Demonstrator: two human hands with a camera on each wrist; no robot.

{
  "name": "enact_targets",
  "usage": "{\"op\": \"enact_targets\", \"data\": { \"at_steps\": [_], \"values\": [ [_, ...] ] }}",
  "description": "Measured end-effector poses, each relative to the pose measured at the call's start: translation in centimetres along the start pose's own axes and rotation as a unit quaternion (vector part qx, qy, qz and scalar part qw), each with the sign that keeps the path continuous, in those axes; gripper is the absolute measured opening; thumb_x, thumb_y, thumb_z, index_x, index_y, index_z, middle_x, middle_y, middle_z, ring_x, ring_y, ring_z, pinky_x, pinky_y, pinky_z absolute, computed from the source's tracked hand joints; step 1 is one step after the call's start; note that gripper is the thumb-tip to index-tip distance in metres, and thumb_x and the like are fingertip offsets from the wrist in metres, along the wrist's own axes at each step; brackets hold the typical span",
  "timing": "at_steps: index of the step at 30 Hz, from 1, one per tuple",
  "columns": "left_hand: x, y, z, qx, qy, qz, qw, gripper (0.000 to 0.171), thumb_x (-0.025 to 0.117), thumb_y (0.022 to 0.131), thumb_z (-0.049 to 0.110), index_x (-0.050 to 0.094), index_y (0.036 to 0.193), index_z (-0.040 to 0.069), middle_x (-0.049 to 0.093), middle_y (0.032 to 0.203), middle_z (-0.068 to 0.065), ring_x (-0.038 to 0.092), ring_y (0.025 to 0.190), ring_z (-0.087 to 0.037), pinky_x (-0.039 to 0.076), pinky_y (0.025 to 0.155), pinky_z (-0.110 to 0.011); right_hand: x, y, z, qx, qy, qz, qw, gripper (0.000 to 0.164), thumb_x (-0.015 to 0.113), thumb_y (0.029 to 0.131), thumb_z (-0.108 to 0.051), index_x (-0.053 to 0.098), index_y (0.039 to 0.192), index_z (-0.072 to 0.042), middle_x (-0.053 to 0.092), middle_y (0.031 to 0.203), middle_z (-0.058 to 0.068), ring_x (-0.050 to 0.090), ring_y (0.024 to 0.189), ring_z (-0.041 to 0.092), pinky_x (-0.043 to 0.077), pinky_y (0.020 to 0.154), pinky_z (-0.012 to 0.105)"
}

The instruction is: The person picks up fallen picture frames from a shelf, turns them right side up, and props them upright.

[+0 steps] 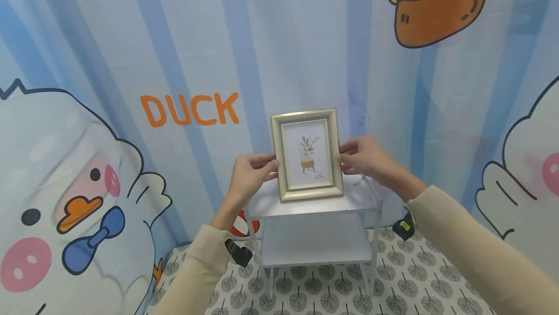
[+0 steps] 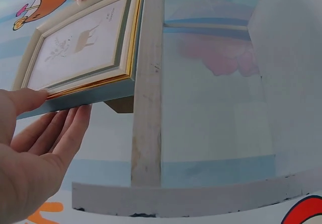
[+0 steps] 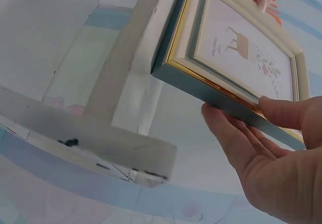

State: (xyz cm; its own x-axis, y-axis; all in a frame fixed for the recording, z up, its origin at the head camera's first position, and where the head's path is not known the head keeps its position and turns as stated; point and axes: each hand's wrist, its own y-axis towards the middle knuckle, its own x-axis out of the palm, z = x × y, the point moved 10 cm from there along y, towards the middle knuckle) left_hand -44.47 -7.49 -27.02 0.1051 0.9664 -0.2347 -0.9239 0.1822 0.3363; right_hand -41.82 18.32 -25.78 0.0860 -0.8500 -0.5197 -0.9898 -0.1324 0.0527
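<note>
A gold picture frame stands upright on a small white shelf unit, facing the head camera. Inside it is a print of a potted plant. At its left edge my left hand pinches it, the thumb on the front rim and the fingers at the side edge. My right hand grips the opposite edge in the same manner, its thumb on the front rim. Behind the frame a brown corner shows in the left wrist view, perhaps part of a backing stand.
The shelf unit has a lower shelf and thin legs. Behind it hangs a blue-striped curtain printed with cartoon ducks and the word DUCK. A tree-patterned floor covering lies below. Each wrist carries a black camera strap.
</note>
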Motion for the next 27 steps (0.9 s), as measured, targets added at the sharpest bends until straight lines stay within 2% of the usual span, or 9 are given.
{"op": "enact_targets", "data": {
  "at_steps": [10,27],
  "values": [
    [0.02,0.13,0.09,0.013,0.022,0.006,0.9996,0.032,0.07,0.102,0.016,0.072,0.129,-0.002,0.075,0.126,-0.02,0.076,0.115,-0.031,0.065,0.091,-0.033,0.16,-0.47,0.45,-0.025,0.044,0.04,0.998,0.048,0.057,0.109,-0.014,0.049,0.146,0.014,0.061,0.139,0.034,0.073,0.116,0.042,0.064,0.095,0.039],
    [-0.1,-0.15,0.14,0.021,0.039,0.016,0.9989,0.032,0.07,0.103,0.017,0.072,0.129,-0.001,0.076,0.125,-0.019,0.076,0.114,-0.03,0.065,0.09,-0.032,0.16,-0.49,0.57,-0.035,0.046,0.047,0.997,0.049,0.058,0.108,-0.016,0.05,0.147,0.013,0.062,0.14,0.034,0.073,0.117,0.042,0.065,0.093,0.039]
  ]
}}
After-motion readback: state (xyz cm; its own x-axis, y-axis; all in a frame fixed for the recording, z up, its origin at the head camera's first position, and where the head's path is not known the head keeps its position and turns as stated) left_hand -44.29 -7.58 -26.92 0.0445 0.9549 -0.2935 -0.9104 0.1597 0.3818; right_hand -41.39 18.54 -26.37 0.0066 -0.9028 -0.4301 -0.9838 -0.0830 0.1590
